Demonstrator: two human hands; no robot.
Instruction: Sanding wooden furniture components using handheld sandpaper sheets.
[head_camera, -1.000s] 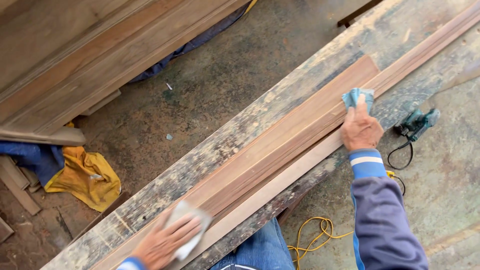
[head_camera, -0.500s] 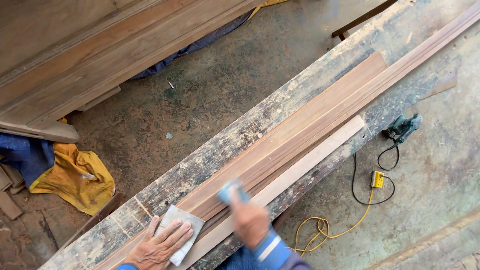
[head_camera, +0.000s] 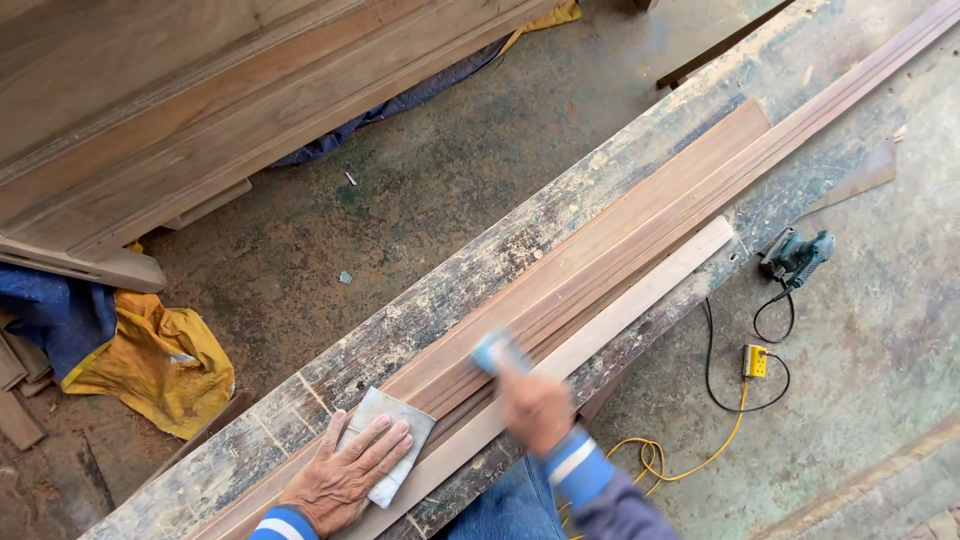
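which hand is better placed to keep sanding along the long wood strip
Right. The right hand already holds the blue sanding pad on the wood strip. The left hand lies flat on a grey sheet, pinning the near end.

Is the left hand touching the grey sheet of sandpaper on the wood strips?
Touching. The head view shows the left hand lying flat with its fingers spread over the grey sandpaper sheet, pressing it on the wood strips.

A woodworking shop: a long, paint-stained workbench carries wooden strips, big timber panels stand at far left, and an electric sander lies on the concrete floor at right.
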